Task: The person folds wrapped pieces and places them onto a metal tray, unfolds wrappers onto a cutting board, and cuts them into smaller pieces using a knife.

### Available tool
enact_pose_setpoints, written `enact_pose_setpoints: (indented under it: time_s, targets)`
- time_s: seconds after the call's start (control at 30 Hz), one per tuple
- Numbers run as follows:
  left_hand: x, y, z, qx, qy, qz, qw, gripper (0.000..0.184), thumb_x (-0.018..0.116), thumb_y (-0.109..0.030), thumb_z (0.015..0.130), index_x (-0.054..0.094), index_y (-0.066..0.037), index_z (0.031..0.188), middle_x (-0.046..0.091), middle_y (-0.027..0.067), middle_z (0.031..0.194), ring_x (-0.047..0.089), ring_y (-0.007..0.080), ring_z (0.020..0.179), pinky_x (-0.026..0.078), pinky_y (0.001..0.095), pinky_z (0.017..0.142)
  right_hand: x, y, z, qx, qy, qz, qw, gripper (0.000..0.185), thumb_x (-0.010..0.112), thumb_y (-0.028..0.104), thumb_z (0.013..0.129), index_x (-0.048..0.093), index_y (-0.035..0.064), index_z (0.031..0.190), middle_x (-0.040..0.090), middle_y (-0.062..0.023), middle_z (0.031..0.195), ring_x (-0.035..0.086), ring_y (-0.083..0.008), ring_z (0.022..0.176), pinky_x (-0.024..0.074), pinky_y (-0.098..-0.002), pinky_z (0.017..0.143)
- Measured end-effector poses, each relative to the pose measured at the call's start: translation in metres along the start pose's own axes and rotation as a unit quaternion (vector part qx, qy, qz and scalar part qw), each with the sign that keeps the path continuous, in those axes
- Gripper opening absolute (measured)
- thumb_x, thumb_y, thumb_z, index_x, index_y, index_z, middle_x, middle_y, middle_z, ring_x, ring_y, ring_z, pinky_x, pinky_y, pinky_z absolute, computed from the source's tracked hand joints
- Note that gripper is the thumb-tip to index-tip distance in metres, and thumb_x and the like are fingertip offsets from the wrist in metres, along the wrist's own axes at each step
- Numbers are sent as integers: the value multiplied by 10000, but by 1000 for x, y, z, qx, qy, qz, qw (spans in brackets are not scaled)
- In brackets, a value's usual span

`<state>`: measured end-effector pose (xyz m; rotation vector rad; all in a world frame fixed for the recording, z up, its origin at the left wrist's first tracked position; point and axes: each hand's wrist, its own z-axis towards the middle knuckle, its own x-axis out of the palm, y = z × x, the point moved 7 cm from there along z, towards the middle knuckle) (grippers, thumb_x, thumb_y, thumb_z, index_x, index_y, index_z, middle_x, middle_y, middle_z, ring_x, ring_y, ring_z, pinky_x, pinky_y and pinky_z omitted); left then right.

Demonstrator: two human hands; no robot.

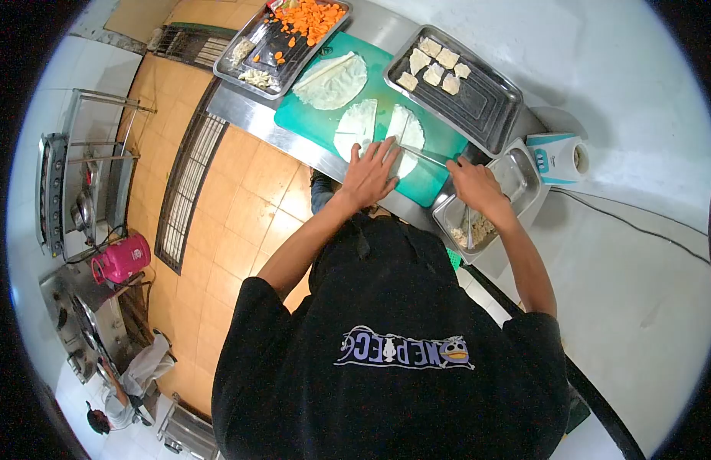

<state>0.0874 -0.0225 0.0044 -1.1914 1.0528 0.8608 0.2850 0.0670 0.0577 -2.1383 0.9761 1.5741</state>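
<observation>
My right hand (478, 186) is closed on a knife (424, 155), whose blade points left across a thin pale round sheet of dough. That sheet lies in two pieces on a green cutting board (441, 142): a left half (354, 129) and a right half (407, 126), with a gap between them. My left hand (368, 176) presses on the near part of the sheet, fingers spread, its fingertips close to the blade tip. Farther back on the board rests another round dough sheet (332, 83), with one edge folded over.
Behind the board stands a tray (486, 115) with several pale square pieces. Another tray (252, 77) holds sliced carrots (313, 21). At right are a metal pan (528, 172) with chopped filling and a white-blue appliance (556, 159). A person (126, 391) works at lower left near a pink gas cylinder (124, 258).
</observation>
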Motion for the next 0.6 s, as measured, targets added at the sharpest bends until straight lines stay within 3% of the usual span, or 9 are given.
enact_pose_setpoints:
  time_s: [0.3, 0.6]
  targets:
    - [-3, 9, 12, 1, 19, 6, 1000, 837, 723, -523, 880, 437, -105, 1546, 425, 75, 1594, 491, 299, 1307, 363, 640, 1055, -2, 2, 5, -8, 38, -18, 999, 294, 639, 84, 918, 583, 44, 1204, 669, -251, 1153, 723, -460, 908, 589, -565, 764]
    - [1, 16, 20, 10, 51, 21, 998, 871, 751, -572, 855, 462, -132, 1549, 450, 57, 1557, 491, 297, 1301, 355, 651, 1067, -9, 6, 10, 17, 87, -28, 996, 364, 660, 57, 875, 596, 53, 1234, 687, -261, 1143, 718, -468, 992, 579, -572, 860]
